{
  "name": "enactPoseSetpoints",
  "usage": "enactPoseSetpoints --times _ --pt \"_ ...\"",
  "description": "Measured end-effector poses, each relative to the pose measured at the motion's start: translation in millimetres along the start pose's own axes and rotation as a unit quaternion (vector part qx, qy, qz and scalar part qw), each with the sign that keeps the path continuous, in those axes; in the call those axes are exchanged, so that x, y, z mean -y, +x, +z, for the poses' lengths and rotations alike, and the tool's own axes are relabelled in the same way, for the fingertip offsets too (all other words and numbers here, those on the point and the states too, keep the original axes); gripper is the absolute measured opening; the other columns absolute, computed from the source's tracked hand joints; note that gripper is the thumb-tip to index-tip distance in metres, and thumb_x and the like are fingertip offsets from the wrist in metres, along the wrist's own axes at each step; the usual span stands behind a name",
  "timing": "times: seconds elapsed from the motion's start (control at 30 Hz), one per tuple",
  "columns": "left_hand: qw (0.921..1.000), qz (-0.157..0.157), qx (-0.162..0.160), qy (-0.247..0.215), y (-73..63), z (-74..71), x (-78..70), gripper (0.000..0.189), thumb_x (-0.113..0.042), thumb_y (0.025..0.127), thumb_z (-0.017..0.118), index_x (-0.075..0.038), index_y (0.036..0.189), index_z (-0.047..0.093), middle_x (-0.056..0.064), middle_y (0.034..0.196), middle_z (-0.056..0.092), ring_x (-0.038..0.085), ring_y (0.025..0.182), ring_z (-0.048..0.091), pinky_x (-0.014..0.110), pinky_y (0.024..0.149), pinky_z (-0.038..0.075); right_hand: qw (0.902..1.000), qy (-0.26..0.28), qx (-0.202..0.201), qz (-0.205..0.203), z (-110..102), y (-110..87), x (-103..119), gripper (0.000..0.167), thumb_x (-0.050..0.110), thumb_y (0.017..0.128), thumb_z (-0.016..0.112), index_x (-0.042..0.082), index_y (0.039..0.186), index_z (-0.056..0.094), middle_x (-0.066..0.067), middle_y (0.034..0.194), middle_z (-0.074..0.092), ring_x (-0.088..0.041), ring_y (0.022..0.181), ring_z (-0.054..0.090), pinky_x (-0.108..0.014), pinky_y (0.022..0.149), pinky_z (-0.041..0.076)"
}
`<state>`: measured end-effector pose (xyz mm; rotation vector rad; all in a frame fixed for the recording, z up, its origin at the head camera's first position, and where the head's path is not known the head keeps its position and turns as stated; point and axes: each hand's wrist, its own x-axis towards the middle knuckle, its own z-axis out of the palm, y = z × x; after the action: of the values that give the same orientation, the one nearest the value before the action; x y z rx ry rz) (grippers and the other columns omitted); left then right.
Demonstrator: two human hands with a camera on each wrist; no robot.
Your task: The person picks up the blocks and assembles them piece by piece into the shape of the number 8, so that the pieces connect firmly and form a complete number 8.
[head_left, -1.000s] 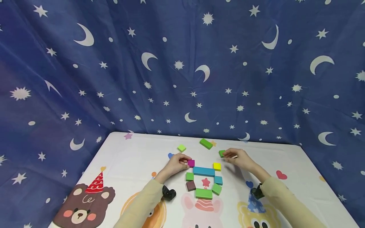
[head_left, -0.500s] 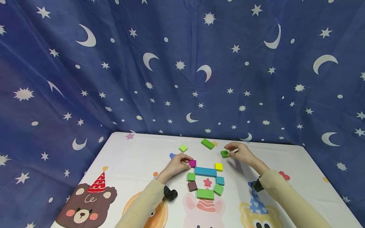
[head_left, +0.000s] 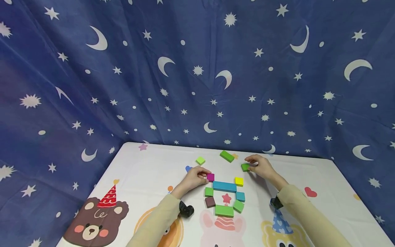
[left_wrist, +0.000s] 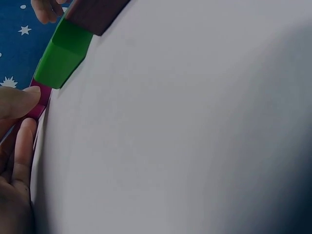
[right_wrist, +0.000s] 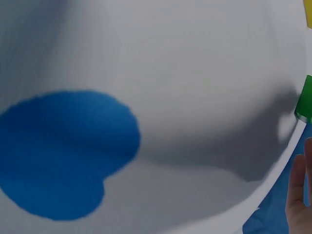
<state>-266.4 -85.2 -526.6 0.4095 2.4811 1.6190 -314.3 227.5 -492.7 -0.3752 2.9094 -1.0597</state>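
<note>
- Pink block (head_left: 211, 177) is pinched by the left hand (head_left: 194, 177), close to the near end of the long blue block (head_left: 224, 186).
- A soft pinch seems best, so the blue block does not get bumped.
- The right hand (head_left: 262, 168) is loose with its fingers apart, just beside the dark green block (head_left: 245, 167); I can't tell if the thumb touches it.
- A slow grip should work there, well off the yellow block (head_left: 239, 181) between the hands.
</note>
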Motion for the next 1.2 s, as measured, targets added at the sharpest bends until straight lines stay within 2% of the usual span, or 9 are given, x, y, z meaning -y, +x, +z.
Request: enactPoseSetpoints --times 0.23,0.37,0.57,1.0,1.2 --pt "1.0000 0.004 0.002 -0.003 0.9 -0.3 1.6 0.031 -0.002 0.077 0.072 -0.003 0.108 0.071 0.014 0.098 0.061 0.009 0.078 0.054 0.017 0.069 0.047 0.9995 -0.027 0.001 0.018 7 -0.2 -7 0.038 -0.002 0.078 0.067 0.001 0.116 0.064 -0.017 0.113 0.063 -0.031 0.101 0.059 -0.046 0.091 0.050" --pt "1.0000 0.001 0.001 -0.001 0.8 -0.5 1.4 0.030 -0.003 0.077 0.073 -0.004 0.107 0.071 0.012 0.099 0.061 0.008 0.078 0.054 0.016 0.070 0.047 0.9992 -0.025 0.001 0.030 9 -0.4 -10 0.038 -0.002 0.079 0.067 0.002 0.116 0.064 -0.016 0.114 0.063 -0.030 0.101 0.059 -0.046 0.091 0.050" --pt "1.0000 -0.002 -0.001 0.005 -0.2 -0.6 -0.1 0.031 -0.003 0.077 0.073 -0.005 0.108 0.071 0.010 0.098 0.061 0.009 0.078 0.054 0.017 0.070 0.047 0.9992 -0.032 0.000 0.025 12 0.1 -11 0.038 -0.002 0.078 0.069 0.001 0.116 0.064 -0.016 0.112 0.063 -0.029 0.100 0.059 -0.046 0.092 0.049" --pt "1.0000 0.003 0.000 0.004 -1.0 0.1 -0.5 0.031 -0.002 0.077 0.072 -0.004 0.108 0.070 0.012 0.098 0.060 0.008 0.078 0.054 0.017 0.071 0.047 0.9983 -0.039 -0.008 0.043 14 -1.5 -8 0.036 -0.003 0.078 0.069 0.002 0.114 0.066 -0.015 0.106 0.062 -0.026 0.095 0.057 -0.044 0.089 0.049" --pt "1.0000 0.001 0.000 0.003 0.0 0.6 1.7 0.030 -0.003 0.078 0.073 -0.004 0.107 0.071 0.011 0.098 0.060 0.008 0.078 0.054 0.017 0.071 0.047 0.9981 -0.042 -0.014 0.043 15 -2.7 -7 0.034 -0.002 0.079 0.068 0.002 0.113 0.066 -0.015 0.108 0.062 -0.027 0.096 0.057 -0.045 0.091 0.049"
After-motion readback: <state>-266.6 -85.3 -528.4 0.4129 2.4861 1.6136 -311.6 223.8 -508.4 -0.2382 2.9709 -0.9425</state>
